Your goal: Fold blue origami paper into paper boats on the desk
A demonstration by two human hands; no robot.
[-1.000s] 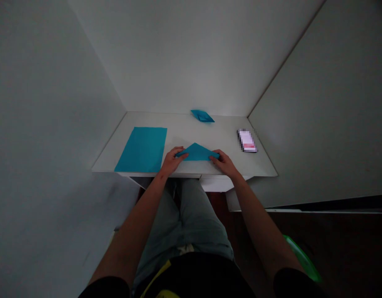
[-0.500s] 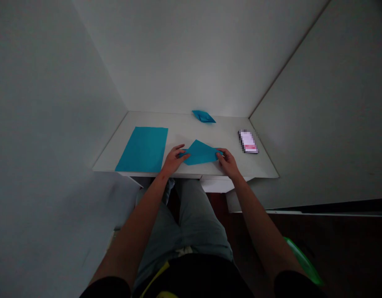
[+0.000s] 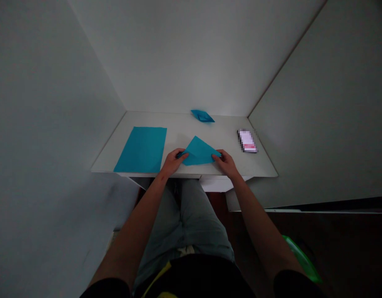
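A folded blue paper [image 3: 199,151] with a peak pointing away from me is held just above the front part of the white table. My left hand [image 3: 174,160] pinches its left corner, thumb on top and fingers behind. At the right corner my right hand [image 3: 224,162] grips it the same way, the thumb lying on the near face. The fingertips behind the paper are hidden. Left of my hands lies a flat blue sheet of paper [image 3: 141,149]. Toward the back edge rests a folded blue paper boat [image 3: 203,116].
The white table [image 3: 178,120] meets walls at its back, left and right. A phone [image 3: 247,140], its screen lit and pixelated, lies near the right edge. Below the front edge is a white drawer front [image 3: 215,184]. Something green [image 3: 302,258] is down on the floor at right.
The left corner of the folded paper has come closer to the left fingers, which have closed up. My right thumb has slid inward on the paper, and the peak stands slightly higher.
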